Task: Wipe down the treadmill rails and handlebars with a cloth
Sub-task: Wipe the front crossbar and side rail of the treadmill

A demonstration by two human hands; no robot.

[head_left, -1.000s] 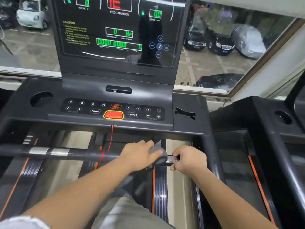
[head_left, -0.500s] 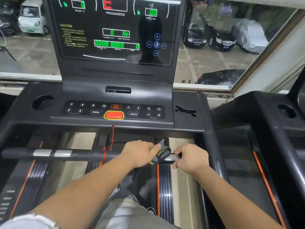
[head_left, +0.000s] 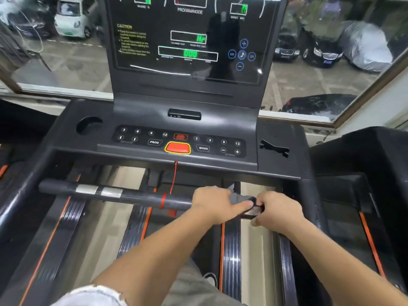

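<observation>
We stand on the treadmill with the wipe-down under way and, by our judgement, far from finished. At far left the left rail (head_left: 19, 191) has no cloth near it, and nothing shows whether it has been wiped. Next comes the handlebar (head_left: 132, 195), with no hand on its silver plates (head_left: 99, 191) or red band (head_left: 163, 200). Right of the band, our left grip (head_left: 212, 204) is clenched over the bar and grasps the grey cloth (head_left: 240, 198), forefinger stretched along it. The cloth lies on the bar between the two hands and seems to touch both. Our right grip (head_left: 278, 212) is curled round the bar's right end, just beside the right rail (head_left: 310, 195). We reckon only this right stretch of the bar is being worked. The left stretch and both rails still appear to be ahead.

Against half a second ago, the left grip sits slightly farther right of the red band. The cloth's green edge no longer shows. Some of the green digits on the screen (head_left: 189, 54) are now dark.
</observation>
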